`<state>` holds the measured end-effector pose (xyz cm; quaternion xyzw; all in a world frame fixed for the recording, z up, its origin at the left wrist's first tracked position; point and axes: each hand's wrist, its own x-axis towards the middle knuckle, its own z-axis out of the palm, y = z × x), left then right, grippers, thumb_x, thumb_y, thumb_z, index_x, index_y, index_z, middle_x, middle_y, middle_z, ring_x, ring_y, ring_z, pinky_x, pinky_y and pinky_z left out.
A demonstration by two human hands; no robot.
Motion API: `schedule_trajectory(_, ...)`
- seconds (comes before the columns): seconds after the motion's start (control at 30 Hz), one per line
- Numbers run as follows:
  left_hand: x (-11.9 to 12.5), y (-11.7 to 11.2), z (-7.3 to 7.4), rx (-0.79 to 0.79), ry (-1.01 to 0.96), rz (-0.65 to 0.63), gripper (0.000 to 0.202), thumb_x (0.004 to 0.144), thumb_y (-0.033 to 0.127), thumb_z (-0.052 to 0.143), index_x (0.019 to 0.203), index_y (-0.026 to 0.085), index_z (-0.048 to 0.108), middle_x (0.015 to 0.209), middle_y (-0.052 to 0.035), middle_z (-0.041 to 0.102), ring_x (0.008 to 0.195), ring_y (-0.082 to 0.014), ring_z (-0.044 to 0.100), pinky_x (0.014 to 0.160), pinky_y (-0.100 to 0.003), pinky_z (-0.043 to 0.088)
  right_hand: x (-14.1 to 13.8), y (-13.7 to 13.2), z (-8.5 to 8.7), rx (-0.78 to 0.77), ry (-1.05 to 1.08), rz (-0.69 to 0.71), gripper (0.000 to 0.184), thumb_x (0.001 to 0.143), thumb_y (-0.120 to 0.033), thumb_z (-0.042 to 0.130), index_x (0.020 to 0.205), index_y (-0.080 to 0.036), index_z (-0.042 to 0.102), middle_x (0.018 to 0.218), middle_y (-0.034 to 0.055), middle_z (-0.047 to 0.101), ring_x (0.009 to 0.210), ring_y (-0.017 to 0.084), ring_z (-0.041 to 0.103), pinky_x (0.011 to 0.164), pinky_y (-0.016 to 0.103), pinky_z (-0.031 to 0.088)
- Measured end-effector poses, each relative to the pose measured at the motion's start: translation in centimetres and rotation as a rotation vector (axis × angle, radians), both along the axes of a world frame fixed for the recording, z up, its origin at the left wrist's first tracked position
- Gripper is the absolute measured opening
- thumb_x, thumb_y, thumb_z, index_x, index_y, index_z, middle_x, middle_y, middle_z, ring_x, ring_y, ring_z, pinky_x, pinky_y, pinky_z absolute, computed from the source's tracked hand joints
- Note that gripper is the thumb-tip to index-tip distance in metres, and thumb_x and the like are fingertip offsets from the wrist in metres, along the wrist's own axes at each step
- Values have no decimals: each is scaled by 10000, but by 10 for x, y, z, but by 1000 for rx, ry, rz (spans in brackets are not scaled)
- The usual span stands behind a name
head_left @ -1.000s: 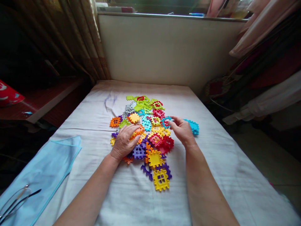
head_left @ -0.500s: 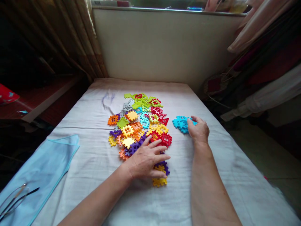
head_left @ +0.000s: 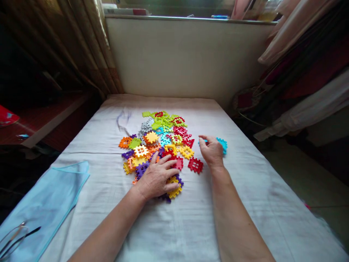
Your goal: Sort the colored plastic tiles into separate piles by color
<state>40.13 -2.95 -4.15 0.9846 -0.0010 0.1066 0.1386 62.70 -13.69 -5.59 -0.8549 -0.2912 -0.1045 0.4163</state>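
My left hand (head_left: 156, 176) lies spread flat over the near part of a mixed heap of interlocking plastic building tiles (head_left: 140, 151). Purple, red and yellow pieces stick out around its fingers, including a yellow tile (head_left: 175, 191) by the thumb. My right hand (head_left: 212, 151) is right of the heap, its thumb and forefinger a little apart with no piece seen between them. It partly covers a small group of blue tiles (head_left: 222, 145). Just left of its wrist, a red window-patterned tile (head_left: 195, 165) sits apart from the heap.
A white sheet (head_left: 191, 225) covers the surface. On its left lies a light blue cloth (head_left: 62, 196) with eyeglasses (head_left: 20, 236) on it. A pale wall (head_left: 174, 58) stands behind, with a curtain (head_left: 89, 47) at left and hanging clothes (head_left: 300, 72) at right.
My left hand has slid left and slightly up, shifting nearby tiles left. The red tile now lies separate at right. My right hand has moved left, across the blue tiles.
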Motion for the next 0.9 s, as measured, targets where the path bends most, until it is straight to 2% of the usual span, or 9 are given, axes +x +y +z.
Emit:
schedule_trajectory(0.17, -8, 23, 9, 21, 54, 127, 203, 862, 428, 624, 1007, 314, 708, 1274, 8, 655, 1316, -270, 472, 1178, -578, 64, -27, 22, -12, -52, -86, 174, 234, 860, -233, 514, 925, -212, 738, 983, 75, 728, 919, 212, 638, 874, 341, 483)
schedule_trajectory(0.3, -20, 44, 21, 105, 73, 317, 143, 878, 308, 574, 861, 266, 710, 1169, -8, 706, 1205, -261, 564, 1160, -607, 90, -38, 30, -18, -146, -136, 254, 208, 862, -194, 554, 929, -224, 748, 1049, 74, 718, 999, 226, 615, 933, 363, 464)
schedule_trajectory(0.47, -29, 57, 27, 164, 64, 482, 171, 875, 271, 551, 936, 247, 708, 1178, -59, 697, 1167, -283, 588, 1130, -627, 167, -53, 37, -18, -246, -181, 350, 210, 886, -237, 563, 959, -252, 760, 1135, 65, 691, 1090, 247, 568, 974, 405, 430)
schedule_trajectory(0.53, -28, 50, 27, 129, 79, 448, 223, 885, 327, 558, 1048, 262, 695, 1241, -65, 670, 1223, -293, 554, 1142, -626, 148, -59, 39, -17, -298, -204, 389, 239, 873, -232, 579, 1039, -266, 748, 1222, 68, 659, 1183, 265, 520, 1014, 435, 395)
schedule_trajectory(0.57, -26, 44, 28, 94, 113, 390, 280, 880, 375, 575, 1123, 276, 673, 1303, -63, 637, 1276, -300, 514, 1148, -628, 132, -62, 40, -16, -323, -219, 402, 269, 865, -229, 591, 1087, -273, 735, 1281, 72, 629, 1241, 276, 482, 1039, 452, 369)
schedule_trajectory(0.7, -19, 18, 24, -43, 385, 104, 752, 732, 561, 715, 1399, 305, 482, 1571, -102, 335, 1467, -355, 226, 1146, -647, 130, -69, 42, -15, -423, -255, 414, 306, 867, -258, 604, 1148, -303, 715, 1439, 88, 505, 1382, 311, 336, 1087, 506, 287)
schedule_trajectory(0.77, -17, 13, 21, -59, 466, 89, 911, 680, 575, 753, 1468, 300, 387, 1610, -129, 218, 1489, -364, 136, 1146, -648, 122, -70, 42, -15, -454, -253, 415, 282, 877, -275, 595, 1124, -313, 726, 1445, 88, 497, 1393, 315, 323, 1085, 509, 280)
schedule_trajectory(0.8, -17, 13, 20, -55, 483, 109, 928, 682, 563, 758, 1481, 307, 363, 1615, -132, 196, 1493, -362, 112, 1147, -649, 105, -70, 42, -15, -459, -255, 419, 276, 879, -279, 592, 1116, -318, 728, 1441, 85, 501, 1394, 312, 323, 1083, 505, 281)
schedule_trajectory(0.9, -19, 19, 21, -29, 491, 182, 804, 730, 488, 748, 1449, 352, 414, 1621, -111, 188, 1495, -349, 111, 1158, -632, 68, -70, 42, -15, -451, -268, 431, 255, 878, -287, 592, 1088, -317, 734, 1424, 80, 516, 1391, 305, 327, 1078, 497, 285)
